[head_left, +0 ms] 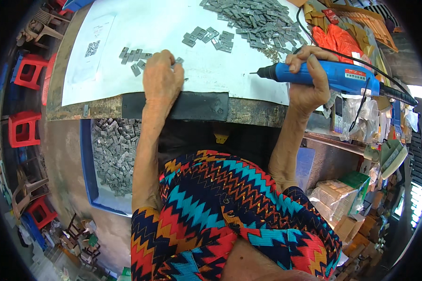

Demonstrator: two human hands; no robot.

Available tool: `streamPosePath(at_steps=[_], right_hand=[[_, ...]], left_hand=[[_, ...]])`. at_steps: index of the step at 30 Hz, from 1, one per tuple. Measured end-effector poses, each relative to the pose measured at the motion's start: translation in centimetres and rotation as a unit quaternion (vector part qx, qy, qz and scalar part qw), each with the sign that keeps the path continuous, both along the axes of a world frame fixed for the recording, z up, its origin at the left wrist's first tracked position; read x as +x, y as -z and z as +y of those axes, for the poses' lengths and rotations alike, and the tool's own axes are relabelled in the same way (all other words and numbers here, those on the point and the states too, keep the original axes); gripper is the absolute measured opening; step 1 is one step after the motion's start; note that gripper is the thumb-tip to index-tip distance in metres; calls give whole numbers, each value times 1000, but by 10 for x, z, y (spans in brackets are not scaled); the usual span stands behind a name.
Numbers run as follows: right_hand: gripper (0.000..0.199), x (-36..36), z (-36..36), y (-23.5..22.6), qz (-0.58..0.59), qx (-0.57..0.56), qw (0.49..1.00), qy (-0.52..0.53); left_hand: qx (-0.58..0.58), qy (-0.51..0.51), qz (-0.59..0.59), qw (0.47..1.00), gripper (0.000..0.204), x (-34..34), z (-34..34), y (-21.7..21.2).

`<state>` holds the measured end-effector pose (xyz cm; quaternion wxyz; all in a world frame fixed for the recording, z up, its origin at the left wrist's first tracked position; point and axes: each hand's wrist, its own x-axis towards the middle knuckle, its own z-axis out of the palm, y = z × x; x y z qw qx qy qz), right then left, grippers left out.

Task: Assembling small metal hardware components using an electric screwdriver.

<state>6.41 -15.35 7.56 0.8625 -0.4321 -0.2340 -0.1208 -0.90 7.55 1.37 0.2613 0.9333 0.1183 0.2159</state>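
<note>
Workroom: crowded round the rim, with red stools (24, 129) at the left and cartons (333, 192) at the lower right.
Worktable (255, 108): spread with a white sheet (229, 79), edged in front with a black strip (199, 105).
Grey heap (262, 21): piled at the far side, just beside small brassy bits (269, 54).
Loose grey pieces (208, 37): scattered short of the heap.
Blue bin (86, 159): set below the table edge, filled with more pieces.
Left hand (162, 77): curled down at the right end of a short grey row (132, 55); too hidden at the fingertips to tell whether pinching the grey piece (179, 60) beside them.
Right hand (320, 79): wrapped firmly around a blue power driver (344, 83), bit (253, 73) pointed left over the sheet.
Piece handling: probably light, stiff, apt to slide on smooth paper; best pinched by opposite edges.
Driver handling: likely heavier, dragged rearward by the cable (398, 93); best held round the thick barrel, clear of the slender bit.
</note>
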Motion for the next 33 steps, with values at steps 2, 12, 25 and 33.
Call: streamPosePath(at_steps=[2,12,25,33], right_hand=[[23,0,-6,-1,18,13,999,24],[19,-4,-23,-2,27,27,998,58],[15,-6,-34,5,25,0,998,51],[22,-10,-34,4,56,33,996,62]], left_hand=[[26,-56,-19,998,7,2,10,3],[114,-12,-57,992,19,37,0,5],[0,103,-53,993,20,33,-4,9],[44,111,-72,990,17,48,-15,9]])
